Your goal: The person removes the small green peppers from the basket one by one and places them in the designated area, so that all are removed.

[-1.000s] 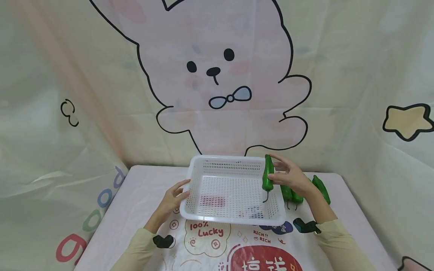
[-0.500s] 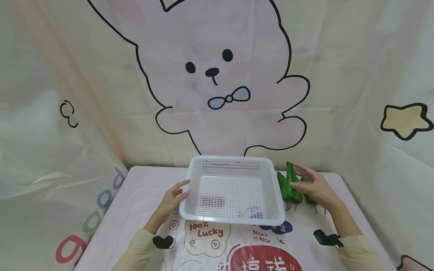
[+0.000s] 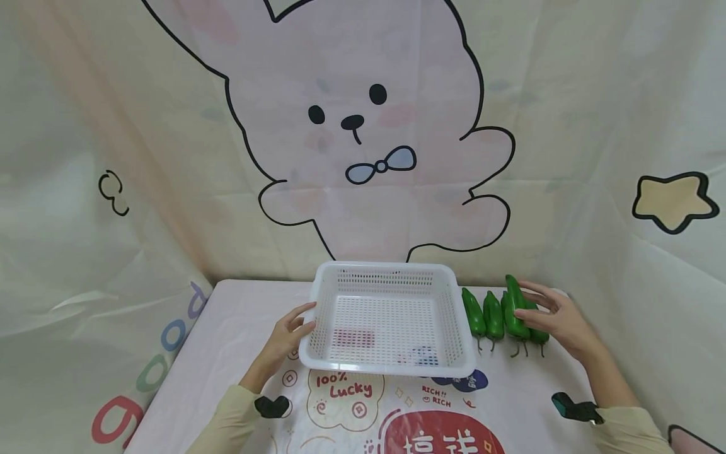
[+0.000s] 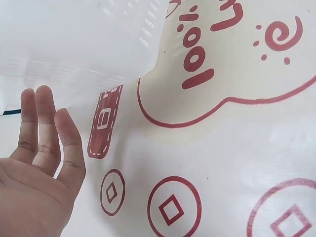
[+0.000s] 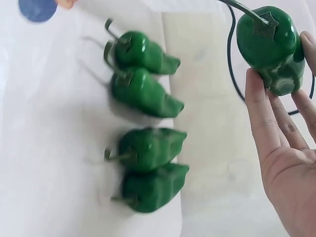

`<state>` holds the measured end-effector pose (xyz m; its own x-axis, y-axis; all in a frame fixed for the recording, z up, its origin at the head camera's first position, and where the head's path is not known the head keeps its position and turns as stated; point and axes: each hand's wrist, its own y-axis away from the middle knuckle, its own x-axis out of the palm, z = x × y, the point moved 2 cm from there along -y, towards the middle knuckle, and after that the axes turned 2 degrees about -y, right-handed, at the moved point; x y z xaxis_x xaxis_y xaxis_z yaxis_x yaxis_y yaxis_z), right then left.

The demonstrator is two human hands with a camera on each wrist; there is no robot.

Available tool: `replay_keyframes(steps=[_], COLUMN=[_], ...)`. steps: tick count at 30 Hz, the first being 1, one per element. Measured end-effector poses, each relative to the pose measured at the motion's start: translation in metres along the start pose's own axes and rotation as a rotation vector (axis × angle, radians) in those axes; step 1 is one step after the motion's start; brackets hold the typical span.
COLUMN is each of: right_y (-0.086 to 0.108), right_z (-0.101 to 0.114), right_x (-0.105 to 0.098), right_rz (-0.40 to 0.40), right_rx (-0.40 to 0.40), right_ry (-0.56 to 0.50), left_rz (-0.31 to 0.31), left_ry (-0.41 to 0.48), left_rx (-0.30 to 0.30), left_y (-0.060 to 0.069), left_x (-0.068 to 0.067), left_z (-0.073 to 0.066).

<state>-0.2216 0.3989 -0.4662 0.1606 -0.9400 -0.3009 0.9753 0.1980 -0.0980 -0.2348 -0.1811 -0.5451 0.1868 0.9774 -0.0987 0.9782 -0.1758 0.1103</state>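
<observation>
A white plastic basket with slotted walls stands mid-table, with nothing in it. My left hand rests its fingertips against the basket's left side. In the left wrist view, the fingers are fairly straight beside the basket wall. To the right of the basket, my right hand holds a green pepper between thumb and fingers, raised above other peppers. The right wrist view shows the held pepper stem-end toward the camera, with the fingers against its lower side.
Several green peppers lie in a row right of the basket, stems toward the front. The right wrist view shows them in pairs, one pepper among them. A printed white cloth covers the table; a cartoon backdrop hangs behind.
My right hand has moved right with its pepper, from the basket's right rim across to the row's right end. The left hand and basket have stayed in place.
</observation>
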Motion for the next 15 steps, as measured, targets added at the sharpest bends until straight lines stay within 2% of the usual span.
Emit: replay_keyframes(steps=[5, 15], right_y=[0.009, 0.026], right_z=[-0.007, -0.025], right_x=[-0.011, -0.033], right_rz=[-0.023, -0.08], right_rx=[0.015, 0.078], right_ry=[0.054, 0.099], left_rz=[0.01, -0.015], left_ry=[0.005, -0.009], left_rx=[0.005, 0.006], left_y=[0.0, -0.001], left_x=[-0.001, 0.001], left_z=[0.001, 0.003])
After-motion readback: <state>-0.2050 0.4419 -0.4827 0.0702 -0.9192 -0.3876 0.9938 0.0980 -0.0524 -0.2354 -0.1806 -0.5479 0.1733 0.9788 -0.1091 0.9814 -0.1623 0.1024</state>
